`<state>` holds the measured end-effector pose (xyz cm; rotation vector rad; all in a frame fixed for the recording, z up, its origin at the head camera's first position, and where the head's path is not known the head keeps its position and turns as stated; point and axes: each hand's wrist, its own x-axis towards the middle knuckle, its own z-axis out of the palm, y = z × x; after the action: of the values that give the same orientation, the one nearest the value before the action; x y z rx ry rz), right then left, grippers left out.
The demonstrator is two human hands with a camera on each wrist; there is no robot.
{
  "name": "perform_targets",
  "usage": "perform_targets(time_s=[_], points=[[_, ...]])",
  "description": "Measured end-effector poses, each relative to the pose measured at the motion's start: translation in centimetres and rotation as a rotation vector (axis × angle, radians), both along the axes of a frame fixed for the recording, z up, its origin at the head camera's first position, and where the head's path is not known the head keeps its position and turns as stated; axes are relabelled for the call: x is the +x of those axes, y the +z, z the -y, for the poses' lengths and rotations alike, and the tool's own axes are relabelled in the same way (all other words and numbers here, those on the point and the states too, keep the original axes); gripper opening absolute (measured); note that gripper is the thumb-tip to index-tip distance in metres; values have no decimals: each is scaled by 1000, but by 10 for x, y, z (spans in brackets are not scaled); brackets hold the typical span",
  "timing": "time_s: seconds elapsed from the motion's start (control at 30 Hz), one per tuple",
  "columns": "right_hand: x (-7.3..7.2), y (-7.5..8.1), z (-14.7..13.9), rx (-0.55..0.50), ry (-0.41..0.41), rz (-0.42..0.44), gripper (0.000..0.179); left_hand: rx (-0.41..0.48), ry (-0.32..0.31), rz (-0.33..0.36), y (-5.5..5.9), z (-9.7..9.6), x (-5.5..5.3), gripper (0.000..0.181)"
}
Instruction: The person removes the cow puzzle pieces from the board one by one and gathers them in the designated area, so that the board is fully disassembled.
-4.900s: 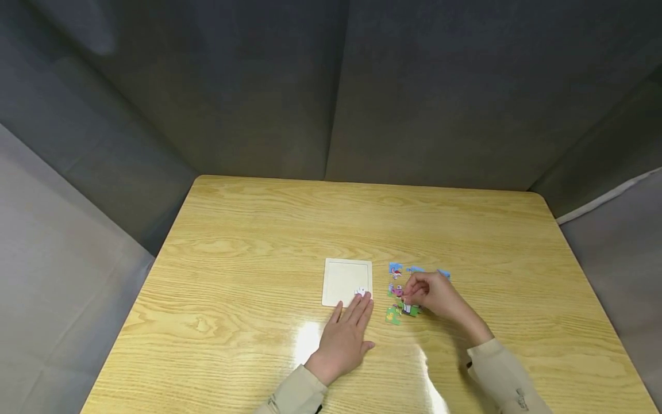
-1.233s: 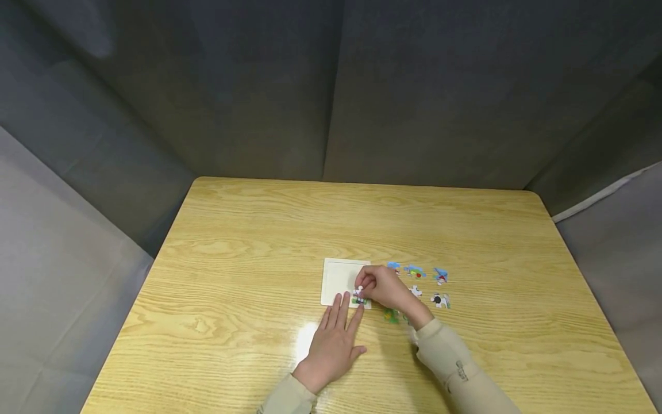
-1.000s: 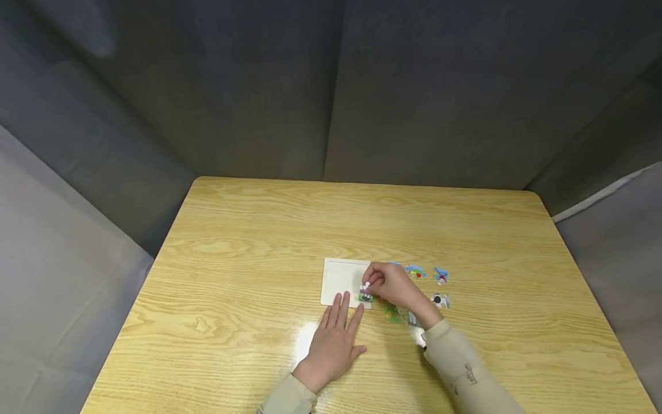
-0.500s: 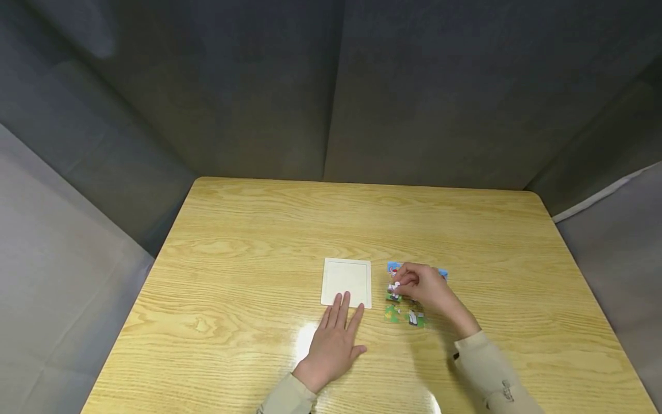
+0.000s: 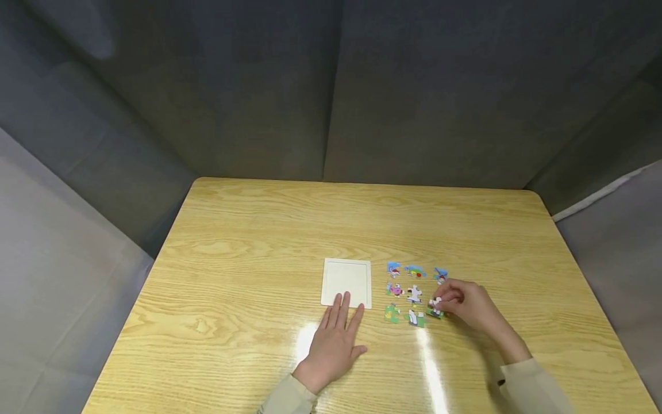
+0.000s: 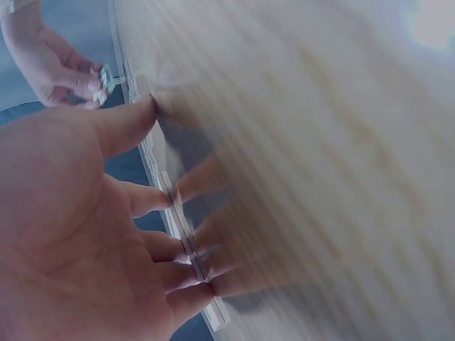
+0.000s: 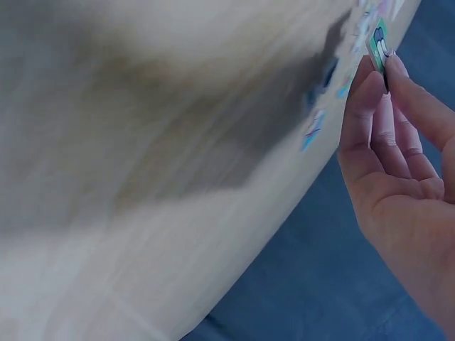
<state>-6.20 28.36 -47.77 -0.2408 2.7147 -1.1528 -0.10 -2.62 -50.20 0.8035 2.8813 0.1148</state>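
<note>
My left hand lies with straight, spread fingers, its fingertips on the near edge of a pale square puzzle tray. The tray is bare inside. To the right, my right hand pinches a green-and-white jigsaw piece between thumb and index finger. In the right wrist view that piece is tilted up on edge, raised above the table. Loose pieces lie in rough rows beside it, among them a white piece, a pink one and a green corner.
Blue-topped pieces, such as a bird piece and a rainbow-coloured one, form the far row. Another blue piece sits just beyond the right hand. Grey curtains surround the wooden table.
The right hand has carried the green-and-white piece from over the tray rightward across the loose pieces. A white piece that lay on the tray earliest is gone from it. The left hand stays put lately.
</note>
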Motion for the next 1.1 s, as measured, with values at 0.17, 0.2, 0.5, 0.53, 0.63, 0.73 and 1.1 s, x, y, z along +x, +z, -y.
perform_targets(time_s=[0.17, 0.2, 0.5, 0.53, 0.63, 0.73, 1.1], points=[[11, -4, -9, 19, -3, 17, 14, 0, 1, 2, -1, 1, 0, 79], [13, -5, -10, 21, -2, 30, 13, 1, 1, 4, -2, 1, 1, 79], [22, -13, -11, 79, 7, -49, 16, 17, -5, -11, -4, 1, 2, 79], [23, -14, -10, 86, 7, -71, 17, 19, -6, -13, -4, 1, 2, 79], [25, -16, -9, 104, 1, -99, 19, 25, -7, -16, -4, 0, 2, 79], [27, -18, -8, 112, -11, -93, 19, 25, -9, -16, -4, 0, 1, 79], [28, -17, -6, 122, -12, -69, 18, 31, -7, -22, -5, 1, 3, 79]])
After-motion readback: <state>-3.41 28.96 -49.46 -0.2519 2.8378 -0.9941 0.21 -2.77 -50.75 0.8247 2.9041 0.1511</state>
